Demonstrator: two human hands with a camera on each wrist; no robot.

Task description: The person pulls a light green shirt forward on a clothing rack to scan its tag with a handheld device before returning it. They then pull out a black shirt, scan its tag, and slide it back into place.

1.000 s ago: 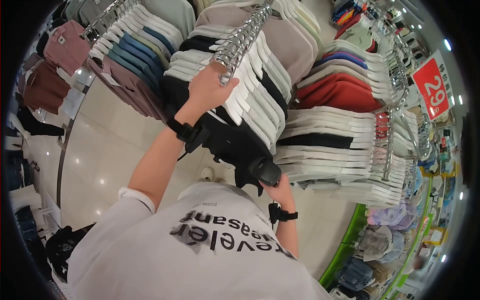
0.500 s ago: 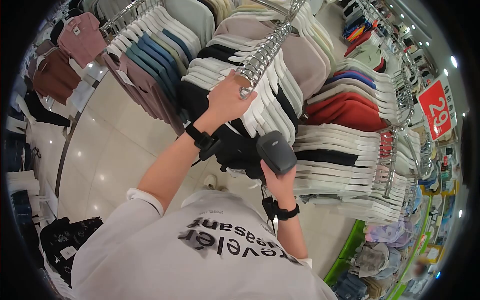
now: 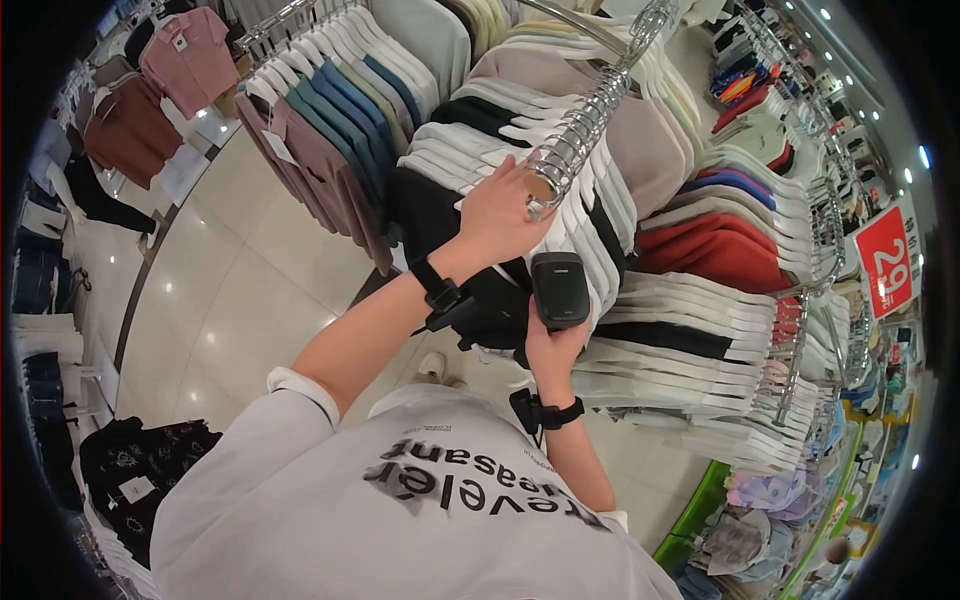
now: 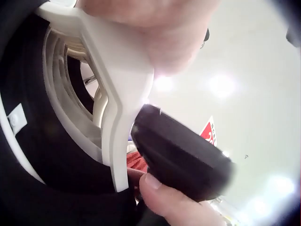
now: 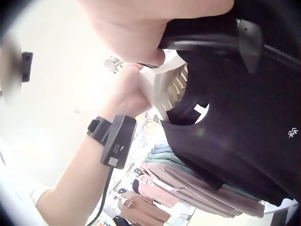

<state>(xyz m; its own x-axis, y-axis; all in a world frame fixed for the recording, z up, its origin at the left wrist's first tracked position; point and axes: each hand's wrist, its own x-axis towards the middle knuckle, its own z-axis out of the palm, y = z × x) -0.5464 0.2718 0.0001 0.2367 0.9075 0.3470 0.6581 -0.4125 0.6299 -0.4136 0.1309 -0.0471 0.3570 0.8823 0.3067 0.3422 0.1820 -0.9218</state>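
At the end of the metal rail (image 3: 590,125), my left hand (image 3: 500,215) is curled at the tops of the hangers. The left wrist view shows this hand (image 4: 150,33) against a white hanger (image 4: 117,80), its fingertips hidden. Just below, my right hand (image 3: 555,350) grips a dark handheld device (image 3: 561,290), which stands upright in front of the hangers. That device (image 4: 181,153) is close beside the hanger in the left wrist view, a thumb on its lower edge. A black shirt (image 5: 240,122) with a small white logo hangs below my right hand (image 5: 136,28).
Racks of mauve and blue-green garments (image 3: 310,170) stand to the left, red garments (image 3: 705,250) and white hangers (image 3: 690,330) to the right. A red price sign (image 3: 887,262) is at the far right. Tiled floor (image 3: 230,290) shows at the left.
My right hand has raised the device and brought it closer to my left hand, turning it more upright. My left hand stays at the rail's end while the head view has shifted.
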